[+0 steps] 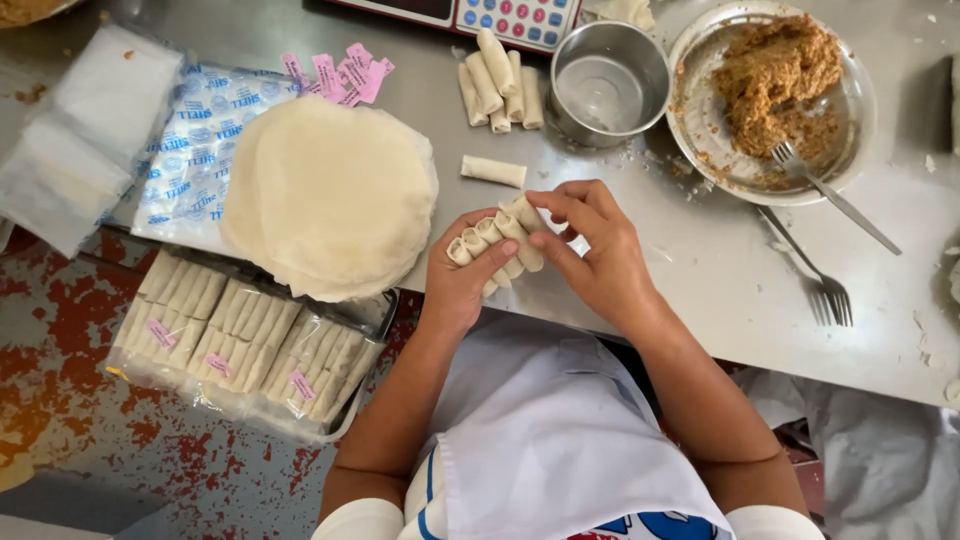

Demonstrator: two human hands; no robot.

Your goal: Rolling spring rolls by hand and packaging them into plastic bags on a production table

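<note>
My left hand holds a row of several thin pale spring rolls side by side, their ends showing. My right hand grips the upper end of the same bundle with thumb and fingers. Both hands hover at the front edge of the steel table. One loose roll lies just beyond the hands, and a small heap of rolls sits farther back.
A stack of round wrappers lies left. Bagged rolls fill a tray below it. A steel cup, a filling plate with a fork, another fork, pink labels and a scale are behind.
</note>
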